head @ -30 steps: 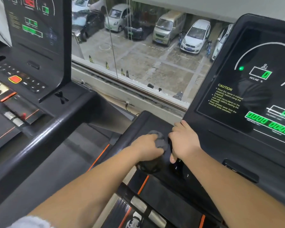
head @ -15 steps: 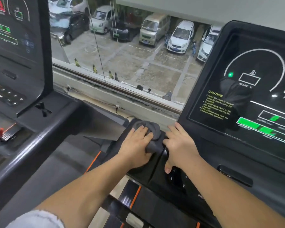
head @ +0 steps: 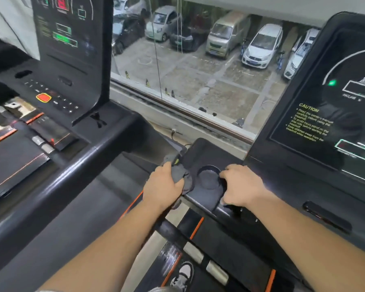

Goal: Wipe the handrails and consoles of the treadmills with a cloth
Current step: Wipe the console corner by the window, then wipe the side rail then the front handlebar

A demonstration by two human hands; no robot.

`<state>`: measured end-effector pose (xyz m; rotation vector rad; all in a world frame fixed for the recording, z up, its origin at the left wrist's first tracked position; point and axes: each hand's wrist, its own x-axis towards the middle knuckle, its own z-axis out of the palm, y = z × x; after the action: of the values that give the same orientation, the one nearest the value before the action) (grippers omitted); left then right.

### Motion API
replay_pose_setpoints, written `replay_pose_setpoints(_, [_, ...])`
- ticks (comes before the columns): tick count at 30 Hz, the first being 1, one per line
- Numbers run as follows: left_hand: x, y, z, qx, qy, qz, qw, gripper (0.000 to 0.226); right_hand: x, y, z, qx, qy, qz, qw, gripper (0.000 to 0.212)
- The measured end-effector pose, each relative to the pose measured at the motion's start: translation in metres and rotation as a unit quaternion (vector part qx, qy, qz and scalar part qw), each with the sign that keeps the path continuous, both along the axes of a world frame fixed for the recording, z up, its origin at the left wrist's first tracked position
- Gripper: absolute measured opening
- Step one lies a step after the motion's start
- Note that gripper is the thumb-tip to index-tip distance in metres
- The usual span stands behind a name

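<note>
Cloth (head: 181, 174): grey, bunched, with a small yellow-green tag. It lies on the left corner of the near treadmill's tray (head: 200, 150), at 9 o'clock from the cup well (head: 209, 178), and part of it hangs over the edge.
Left hand (head: 163, 186): fingers curled over the bunched cloth, pressing it onto the tray's edge. Wadding it probably gives a thick pad that will not slip from under the palm.
Right hand (head: 241, 186): at 3 o'clock from the cup well, with no cloth. Its fingers are bent with the tips at the well's rim and the thumb is down the front edge. It looks like a bracing hold that steadies the body while the other arm rubs.
Screen (head: 333, 114): at 2 o'clock from the hands, lit with green marks and yellow caution text. The cloth is well apart from it.
Step in hand: most likely wiping the tray's left corner and edge. The well, the screen and the rails seem still to be done.
Next treadmill: at 10 o'clock, its panel carries a red button (head: 43, 97), and its handrail (head: 72, 165) slants down toward 7 o'clock.
Window (head: 198, 70): at 12 o'clock, with parked cars below.
Shoe (head: 183, 272): at 6 o'clock, on the belt frame.
</note>
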<state>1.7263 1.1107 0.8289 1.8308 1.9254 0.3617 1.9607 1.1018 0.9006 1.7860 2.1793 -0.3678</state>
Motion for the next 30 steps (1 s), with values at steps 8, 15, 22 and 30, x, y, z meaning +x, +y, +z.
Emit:
replay_pose_setpoints(8, [-0.065,-0.113,-0.001,0.006,0.055,0.056,0.997,0.035,-0.065,-0.026,-0.024,-0.014,0.122,0.002,0.992,0.026])
replay_pose_setpoints(15, [-0.063,-0.108,-0.011,0.001,0.121,0.083,0.989,0.049,-0.081,-0.026,-0.034,0.052,0.065,-0.026,0.996,0.016])
replay_pose_setpoints(22, [-0.027,0.003,-0.004,-0.064,-0.005,0.047,0.997,0.054,-0.078,-0.033,-0.039,0.022,0.067,-0.052,0.996,0.043])
replay_pose_setpoints(30, [-0.008,0.02,-0.015,0.005,0.031,-0.068,0.997,0.056,-0.088,-0.027,-0.029,-0.002,0.032,-0.076,0.997,0.06])
